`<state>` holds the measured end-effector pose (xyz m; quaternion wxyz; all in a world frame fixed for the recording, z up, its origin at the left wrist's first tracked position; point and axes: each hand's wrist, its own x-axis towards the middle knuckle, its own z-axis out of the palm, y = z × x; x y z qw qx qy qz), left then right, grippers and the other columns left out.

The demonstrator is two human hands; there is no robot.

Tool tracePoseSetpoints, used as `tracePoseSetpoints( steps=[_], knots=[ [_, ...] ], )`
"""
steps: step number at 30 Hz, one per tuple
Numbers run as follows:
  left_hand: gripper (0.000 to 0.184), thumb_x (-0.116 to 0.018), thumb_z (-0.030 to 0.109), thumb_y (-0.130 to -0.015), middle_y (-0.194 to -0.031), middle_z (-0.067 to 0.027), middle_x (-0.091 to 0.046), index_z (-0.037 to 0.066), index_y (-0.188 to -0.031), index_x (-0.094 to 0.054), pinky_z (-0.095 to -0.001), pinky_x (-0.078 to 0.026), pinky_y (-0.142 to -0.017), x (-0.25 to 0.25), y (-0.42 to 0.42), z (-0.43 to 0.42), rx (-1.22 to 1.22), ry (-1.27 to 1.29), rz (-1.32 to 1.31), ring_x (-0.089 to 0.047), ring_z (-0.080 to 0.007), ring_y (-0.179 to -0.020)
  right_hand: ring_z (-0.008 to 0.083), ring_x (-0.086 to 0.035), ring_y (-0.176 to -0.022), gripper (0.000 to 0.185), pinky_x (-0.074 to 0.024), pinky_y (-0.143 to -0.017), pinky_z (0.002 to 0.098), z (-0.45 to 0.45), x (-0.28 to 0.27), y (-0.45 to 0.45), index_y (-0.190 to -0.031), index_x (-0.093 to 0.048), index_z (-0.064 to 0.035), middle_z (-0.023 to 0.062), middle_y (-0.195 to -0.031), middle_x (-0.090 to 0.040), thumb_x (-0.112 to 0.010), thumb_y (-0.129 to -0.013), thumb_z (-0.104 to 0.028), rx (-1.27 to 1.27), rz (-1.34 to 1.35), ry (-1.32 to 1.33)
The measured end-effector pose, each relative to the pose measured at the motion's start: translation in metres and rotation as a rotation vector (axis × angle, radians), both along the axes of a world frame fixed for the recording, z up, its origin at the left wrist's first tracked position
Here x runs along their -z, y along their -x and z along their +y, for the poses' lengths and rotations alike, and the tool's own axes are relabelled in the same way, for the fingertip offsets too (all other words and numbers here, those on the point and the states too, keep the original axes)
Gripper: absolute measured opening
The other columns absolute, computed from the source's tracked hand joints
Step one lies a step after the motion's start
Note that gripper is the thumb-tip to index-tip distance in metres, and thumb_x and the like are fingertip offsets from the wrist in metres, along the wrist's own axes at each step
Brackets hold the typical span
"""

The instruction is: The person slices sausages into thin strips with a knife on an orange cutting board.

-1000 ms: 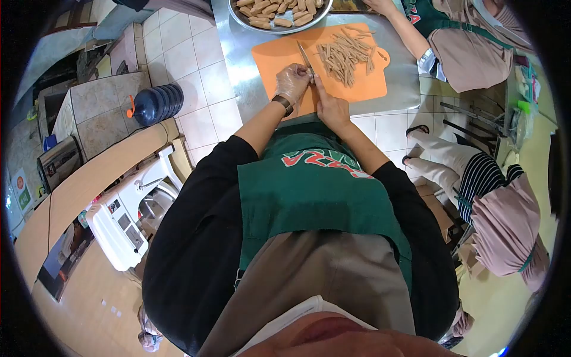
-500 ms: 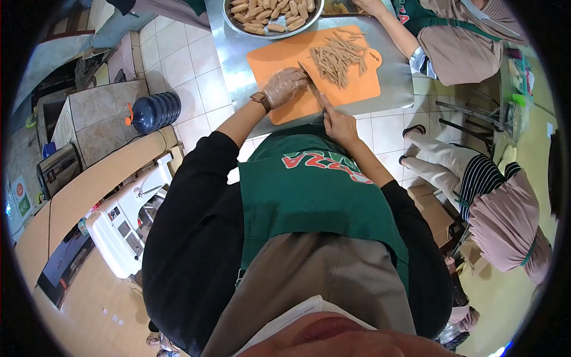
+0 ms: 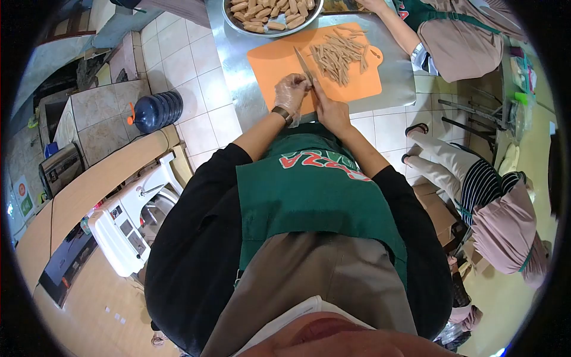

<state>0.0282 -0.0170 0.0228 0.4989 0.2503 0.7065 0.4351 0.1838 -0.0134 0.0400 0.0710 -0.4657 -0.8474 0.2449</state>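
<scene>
- Left hand point(image 3: 288, 92), in a clear plastic glove, sits palm down over the lower left part of the orange cutting board point(image 3: 270, 62); fingers curled, tips bunched right beside the knife point(image 3: 303, 64). Cannot tell whether it pinches anything, as the fingertips cover the spot.
- Left wrist carries a dark watch point(image 3: 282, 114); left forearm slants up and inward, black sleeve pushed back toward the elbow.
- Right hand point(image 3: 333, 115), ungloved, is closed around the knife handle, with the index finger stretched forward along the top of the knife. Handle mostly hidden under the hand.
- Right forearm slants up and inward from the other side; both hands meet close together in front of the green apron point(image 3: 321, 190).
- Knife blade points away from the body, tip tilted slightly left, over the board.
- Pile of thin brown strips point(image 3: 339, 58) lies loose on the right half of the board, to the right of the blade, apart from both hands.
- Board lies flat on the metal counter point(image 3: 397, 83).
- Metal bowl point(image 3: 233, 19) of uncut brown pieces point(image 3: 276, 26) stands just past the board's far edge.
- Co-worker's hand point(image 3: 372, 5) is near a dark tray point(image 3: 344, 6) at the top of the view; grasp unclear.
</scene>
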Motion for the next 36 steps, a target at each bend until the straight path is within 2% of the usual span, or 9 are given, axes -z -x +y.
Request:
tracePoseSetpoints(
  steps=[3, 5, 8, 11, 15, 17, 20, 33, 36],
  knots=[
    [0.009, -0.065, -0.001, -0.086, -0.084, -0.0108, -0.067, -0.003, -0.094, -0.063, -0.0246, -0.056, -0.065, 0.010, 0.002, 0.001, -0.049, -0.091, -0.141, -0.067, -0.0175, -0.072, 0.0358, -0.062, -0.055, 0.071, -0.0487, -0.051, 0.0466, 0.004, 0.003, -0.005, -0.149, -0.030, -0.0187, 0.0164, -0.064, -0.064, -0.058, -0.084, -0.014, -0.019, 0.015, -0.007],
    [0.011, -0.065, -0.003, -0.086, -0.082, -0.0092, -0.065, -0.002, -0.096, -0.061, -0.0263, -0.056, -0.063, 0.004, 0.003, 0.007, -0.134, -0.112, -0.281, -0.066, -0.0174, -0.069, 0.0333, -0.064, -0.055, 0.080, -0.0493, -0.051, 0.0463, 0.005, 0.004, -0.009, -0.152, -0.022, -0.0177, 0.0154, -0.064, -0.064, -0.060, -0.081, -0.015, -0.059, -0.008, -0.005],
    [0.014, -0.064, -0.004, -0.085, -0.079, -0.0078, -0.063, -0.001, -0.098, -0.060, -0.0277, -0.056, -0.062, 0.018, 0.003, 0.012, -0.108, -0.103, -0.325, -0.065, -0.0174, -0.067, 0.0348, -0.064, -0.056, 0.079, -0.0499, -0.053, 0.0474, 0.000, -0.002, -0.017, -0.151, -0.023, -0.0192, 0.0161, -0.065, -0.064, -0.060, -0.082, -0.016, -0.024, -0.042, 0.054],
    [0.015, -0.067, -0.002, -0.084, -0.081, -0.0084, -0.064, -0.002, -0.097, -0.060, -0.0281, -0.055, -0.060, 0.026, 0.004, 0.017, -0.064, -0.081, -0.248, -0.065, -0.0174, -0.067, 0.0367, -0.064, -0.058, 0.079, -0.0503, -0.056, 0.0489, -0.003, -0.006, -0.022, -0.151, -0.023, -0.0218, 0.0170, -0.065, -0.065, -0.059, -0.082, -0.017, 0.001, -0.076, 0.076],
    [0.020, -0.071, 0.003, -0.082, -0.081, -0.0080, -0.065, -0.002, -0.098, -0.060, -0.0273, -0.055, -0.059, 0.001, 0.002, 0.026, -0.060, 0.030, -0.197, -0.066, -0.0170, -0.067, 0.0379, -0.064, -0.059, 0.078, -0.0504, -0.058, 0.0501, -0.004, -0.010, -0.021, -0.151, -0.022, -0.0237, 0.0177, -0.065, -0.064, -0.059, -0.082, -0.017, 0.033, -0.063, 0.103],
    [0.026, -0.074, 0.009, -0.081, -0.083, -0.0072, -0.065, -0.003, -0.100, -0.062, -0.0266, -0.056, -0.060, -0.001, 0.005, 0.026, 0.035, 0.081, -0.072, -0.067, -0.0153, -0.070, 0.0379, -0.064, -0.058, 0.079, -0.0503, -0.057, 0.0504, -0.005, -0.015, -0.021, -0.151, -0.022, -0.0242, 0.0181, -0.064, -0.064, -0.059, -0.082, -0.017, 0.051, -0.056, 0.110],
    [0.027, -0.074, 0.011, -0.081, -0.084, -0.0062, -0.066, -0.003, -0.102, -0.063, -0.0261, -0.057, -0.061, -0.008, 0.006, 0.025, 0.022, 0.077, -0.098, -0.067, -0.0138, -0.072, 0.0380, -0.063, -0.058, 0.079, -0.0502, -0.057, 0.0507, -0.006, -0.011, -0.024, -0.151, -0.022, -0.0234, 0.0183, -0.064, -0.064, -0.059, -0.082, -0.016, 0.042, -0.024, 0.107],
    [0.028, -0.074, 0.007, -0.080, -0.085, -0.0075, -0.067, -0.003, -0.104, -0.064, -0.0254, -0.057, -0.061, -0.006, 0.009, 0.028, 0.027, 0.127, -0.116, -0.066, -0.0146, -0.070, 0.0384, -0.063, -0.058, 0.079, -0.0499, -0.056, 0.0503, 0.001, -0.004, -0.013, -0.151, -0.022, -0.0198, 0.0181, -0.064, -0.064, -0.059, -0.081, -0.015, 0.015, 0.005, 0.102],
    [0.029, -0.074, 0.007, -0.080, -0.085, -0.0079, -0.067, -0.003, -0.105, -0.064, -0.0256, -0.057, -0.060, -0.002, 0.011, 0.027, 0.033, 0.126, -0.114, -0.067, -0.0148, -0.070, 0.0387, -0.063, -0.057, 0.080, -0.0496, -0.056, 0.0505, 0.012, 0.004, -0.002, -0.152, -0.020, -0.0198, 0.0183, -0.064, -0.063, -0.058, -0.081, -0.016, -0.003, 0.071, 0.035]
  ],
)
